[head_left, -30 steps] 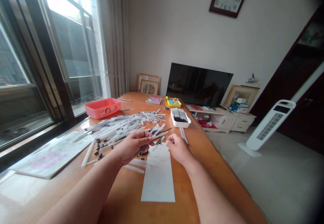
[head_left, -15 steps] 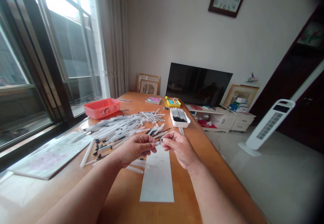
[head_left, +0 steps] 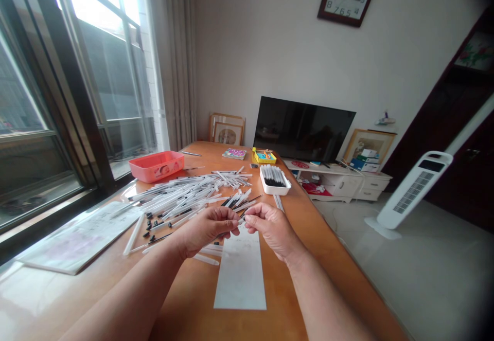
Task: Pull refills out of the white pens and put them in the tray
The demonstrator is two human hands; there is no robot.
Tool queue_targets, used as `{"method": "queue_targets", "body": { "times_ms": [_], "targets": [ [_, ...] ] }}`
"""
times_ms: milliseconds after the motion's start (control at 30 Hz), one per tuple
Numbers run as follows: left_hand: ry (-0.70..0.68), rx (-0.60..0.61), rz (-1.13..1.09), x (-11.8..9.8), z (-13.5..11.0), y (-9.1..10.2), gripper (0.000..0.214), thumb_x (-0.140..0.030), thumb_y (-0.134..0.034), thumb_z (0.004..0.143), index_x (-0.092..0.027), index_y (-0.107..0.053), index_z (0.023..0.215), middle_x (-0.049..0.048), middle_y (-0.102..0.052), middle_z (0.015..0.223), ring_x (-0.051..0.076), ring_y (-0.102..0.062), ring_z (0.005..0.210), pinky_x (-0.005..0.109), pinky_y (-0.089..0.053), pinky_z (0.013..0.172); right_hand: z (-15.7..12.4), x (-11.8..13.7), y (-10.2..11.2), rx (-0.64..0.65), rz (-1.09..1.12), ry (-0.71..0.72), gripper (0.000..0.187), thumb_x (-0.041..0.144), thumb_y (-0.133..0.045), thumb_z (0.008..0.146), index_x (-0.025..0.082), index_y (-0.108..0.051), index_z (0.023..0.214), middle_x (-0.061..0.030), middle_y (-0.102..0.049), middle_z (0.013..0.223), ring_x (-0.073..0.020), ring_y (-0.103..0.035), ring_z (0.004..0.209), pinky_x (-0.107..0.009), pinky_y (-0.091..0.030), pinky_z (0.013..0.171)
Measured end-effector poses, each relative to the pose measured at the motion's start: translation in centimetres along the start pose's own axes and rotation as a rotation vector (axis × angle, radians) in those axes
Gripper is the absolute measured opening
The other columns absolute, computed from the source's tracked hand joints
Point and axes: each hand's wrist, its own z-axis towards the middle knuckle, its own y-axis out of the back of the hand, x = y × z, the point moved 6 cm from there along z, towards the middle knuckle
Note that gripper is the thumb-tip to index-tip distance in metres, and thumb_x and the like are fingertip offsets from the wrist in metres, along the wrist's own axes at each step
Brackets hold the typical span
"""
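My left hand point(head_left: 204, 228) and my right hand point(head_left: 270, 225) meet above the wooden table point(head_left: 185, 300), fingertips almost touching. Both pinch a thin pen part point(head_left: 240, 221) between them; the left hand also grips a dark thin refill that runs down under its palm. Just beyond the hands lies a large heap of white pen barrels point(head_left: 185, 194) with loose black caps point(head_left: 154, 225) at its near edge. A white paper strip point(head_left: 241, 271) lies below the hands.
A white tray point(head_left: 275, 182) with several assembled pens stands behind my right hand. A pink plastic box point(head_left: 156, 165) sits at the far left by the window. A printed sheet point(head_left: 77, 235) lies at the left. The table's right edge drops to the floor.
My right hand has moved left and closed in on my left hand; the fingertips now meet on the pen part. The heap and trays have not moved.
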Motion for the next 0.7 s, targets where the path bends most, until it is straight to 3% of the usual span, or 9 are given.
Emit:
{"method": "queue_targets", "body": {
  "times_ms": [367,700],
  "targets": [
    [-0.008,-0.008,0.026,-0.08,-0.02,-0.07,0.032,-0.044,-0.073,0.081,-0.016,-0.07,0.095,0.0074,-0.071,0.083,0.012,-0.054,0.063,0.025,-0.039,0.059,-0.08,0.26,-0.33,0.015,-0.006,0.019,0.023,0.034,-0.076,0.078,0.018,-0.067,0.09,-0.0018,-0.068,0.08,-0.0156,-0.064,0.074,-0.029,-0.052,0.066],
    [-0.012,-0.004,0.004,-0.17,-0.03,-0.11,0.033,-0.046,-0.075,0.079,-0.015,-0.069,0.089,0.008,-0.071,0.083,0.012,-0.053,0.062,0.025,-0.038,0.058,-0.2,0.06,-0.13,0.044,-0.03,-0.063,0.029,0.042,-0.075,0.079,0.016,-0.069,0.09,-0.0033,-0.068,0.079,-0.0147,-0.063,0.07,-0.028,-0.052,0.064]
  ]
}}
